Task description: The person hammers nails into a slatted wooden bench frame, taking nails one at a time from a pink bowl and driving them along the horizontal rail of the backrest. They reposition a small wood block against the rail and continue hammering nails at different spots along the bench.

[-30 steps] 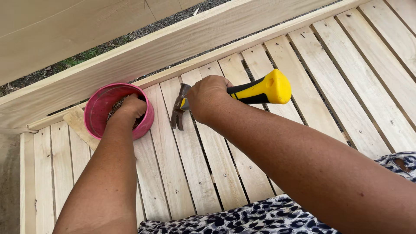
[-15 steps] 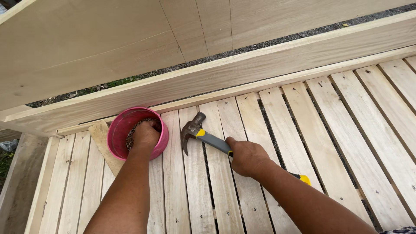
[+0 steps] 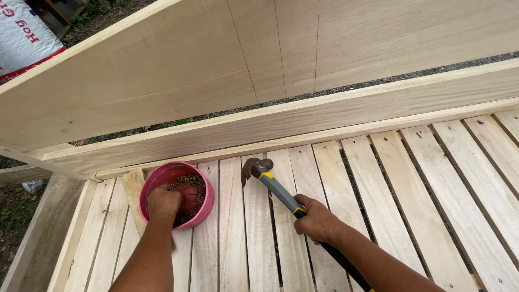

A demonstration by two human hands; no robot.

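- Bowl [image 3: 201, 208] sits on the slats [image 3: 378, 194]; nails [image 3: 195, 184] lie in it.
- My left hand [image 3: 163, 201] is in the bowl.
- Hammer [image 3: 273, 185] lies right of the bowl, my right hand [image 3: 319, 221] on its handle.
- Rail [image 3: 335, 116] runs behind the bowl.

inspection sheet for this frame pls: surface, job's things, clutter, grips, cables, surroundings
Surface: pale wooden slats with gaps, a rail along the back.
Job's things: pink bowl of nails; hammer, head resting on a slat.
Clutter: short wood offcut beside the bowl.
Grips: left hand reaches into the bowl; right hand wraps the hammer handle.
Cables: nothing seen.
Surroundings: large wooden panel behind, gravel, grass, white sack top left.
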